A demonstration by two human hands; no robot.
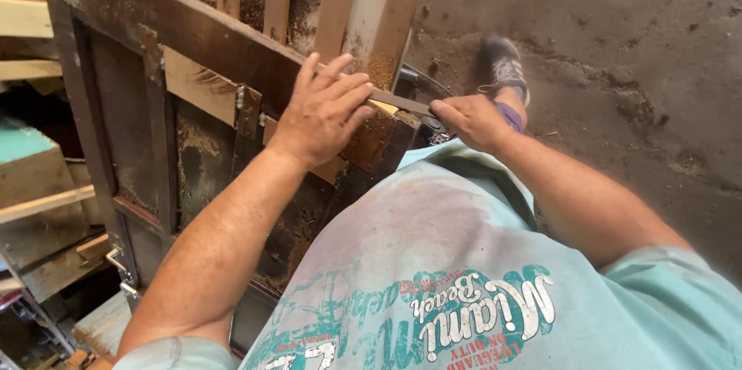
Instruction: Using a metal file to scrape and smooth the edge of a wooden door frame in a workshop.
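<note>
My left hand lies flat, fingers spread wide, pressing on the top edge of a dark wooden frame that stands tilted in front of me; it grips nothing, only bears down. My right hand is closed around the handle end of a flat metal tool, apparently a chisel or bar, whose blade runs under the left fingertips toward a light wood strip fastened across the frame. The step in hand, as I judge it, is working the blade along that joint at the frame's upper corner. The next move would call for steady downward pressure from the left hand and a controlled push from the right, with the blade kept clear of the left fingers, which lie just beside it. Vertical slats rise close behind the frame, and stacked boards crowd the left side, so open room lies mainly to the right, over the bare concrete floor, where my shoe stands.
</note>
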